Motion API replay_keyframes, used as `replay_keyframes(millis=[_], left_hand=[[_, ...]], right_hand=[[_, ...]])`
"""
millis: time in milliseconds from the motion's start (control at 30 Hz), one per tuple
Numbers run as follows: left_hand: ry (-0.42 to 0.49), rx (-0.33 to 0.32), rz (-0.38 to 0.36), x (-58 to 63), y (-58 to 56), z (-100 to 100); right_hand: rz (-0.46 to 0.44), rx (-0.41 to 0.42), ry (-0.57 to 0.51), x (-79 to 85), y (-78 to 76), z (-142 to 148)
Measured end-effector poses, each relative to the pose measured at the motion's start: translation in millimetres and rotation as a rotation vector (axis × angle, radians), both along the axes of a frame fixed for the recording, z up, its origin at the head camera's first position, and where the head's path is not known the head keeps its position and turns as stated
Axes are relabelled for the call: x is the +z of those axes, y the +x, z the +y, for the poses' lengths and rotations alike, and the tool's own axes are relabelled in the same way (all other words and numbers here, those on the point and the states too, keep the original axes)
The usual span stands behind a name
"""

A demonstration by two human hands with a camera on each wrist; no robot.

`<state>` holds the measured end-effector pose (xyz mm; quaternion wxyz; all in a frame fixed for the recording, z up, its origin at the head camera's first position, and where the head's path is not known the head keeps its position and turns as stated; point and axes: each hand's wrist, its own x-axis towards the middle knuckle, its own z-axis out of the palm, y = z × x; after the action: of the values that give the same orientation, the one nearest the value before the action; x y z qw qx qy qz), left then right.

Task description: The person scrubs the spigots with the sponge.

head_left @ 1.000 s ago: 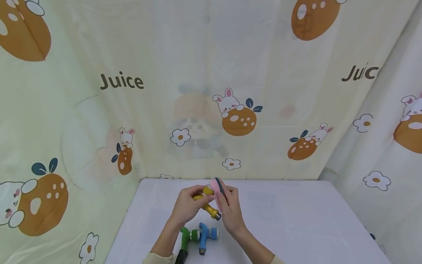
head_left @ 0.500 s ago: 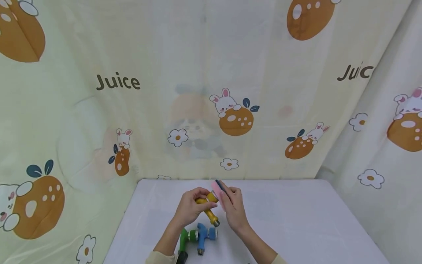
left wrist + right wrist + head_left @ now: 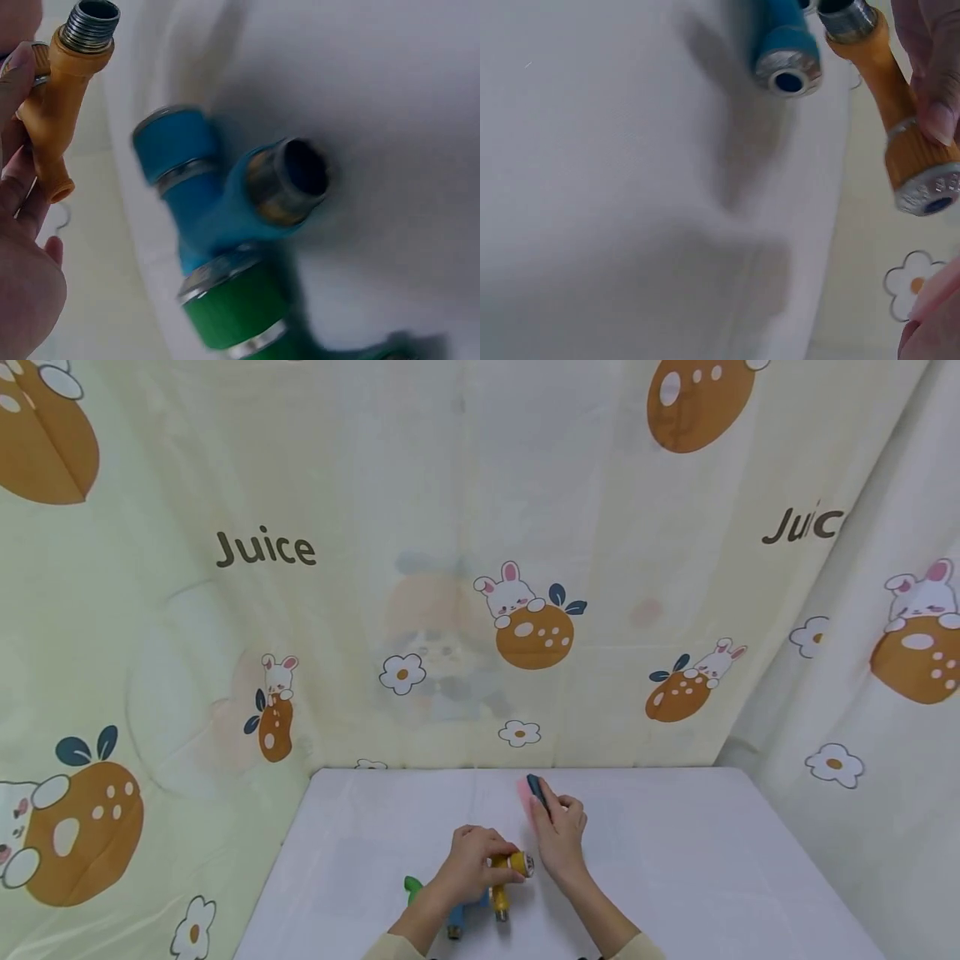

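Observation:
My left hand (image 3: 468, 864) pinches a yellow faucet (image 3: 500, 893) around its body and knob, just right of the other faucets and seemingly above the table. In the left wrist view, the yellow faucet (image 3: 60, 105) has a bare metal thread at one end. A blue faucet (image 3: 210, 202) lies on the table, its knob side by side with a green faucet (image 3: 240, 307); from the head, my left arm partly hides both. Farther back, my right hand (image 3: 561, 839) grips a pink sponge (image 3: 526, 793) with a dark backing, apart from the yellow faucet.
The white-covered table (image 3: 660, 860) extends to both sides of the hands. Behind it hangs a patterned curtain (image 3: 360, 610) printed with rabbits, oranges and flowers, and another curtain (image 3: 840, 693) hangs at the right.
My left hand has lowered the yellow faucet toward the right of the blue one, its knob turned rightward. My right hand has drawn the sponge away from it, to the right.

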<state>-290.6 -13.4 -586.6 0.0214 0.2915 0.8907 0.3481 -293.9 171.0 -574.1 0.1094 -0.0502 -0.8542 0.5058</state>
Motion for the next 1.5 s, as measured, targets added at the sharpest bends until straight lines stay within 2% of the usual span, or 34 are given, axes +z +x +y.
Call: replay_keyframes(millis=[133,233,500,833,1133,1400,1500], left_hand=[[-0.127,-0.01,0.009,-15.3,1.1,8],[-0.198,-0.001,0.006,-21.5,1.9,12],[-0.278,0.021,-0.015,-38.3,-1.2,15],[-0.304,0.022,-0.035,-43.6,-1.2,18],[-0.317,0.05,-0.041,-41.1,2.0,20],[-0.274,0.095,0.016,-39.7,8.3,16],[-0.223,0.129,0.026,-40.2,10.0,10]], right_hand=[[-0.012,-0.063,0.05,-13.3,-3.7,9],[-0.016,-0.103,0.077,-19.0,-5.1,14],[-0.018,-0.132,0.063,-23.5,-5.1,15],[-0.016,-0.141,0.099,-30.3,-4.6,14],[-0.033,-0.16,0.152,-34.2,-4.6,15],[-0.02,-0.161,0.166,-42.0,-5.6,16],[-0.031,-0.159,0.182,-46.2,-6.1,19]])
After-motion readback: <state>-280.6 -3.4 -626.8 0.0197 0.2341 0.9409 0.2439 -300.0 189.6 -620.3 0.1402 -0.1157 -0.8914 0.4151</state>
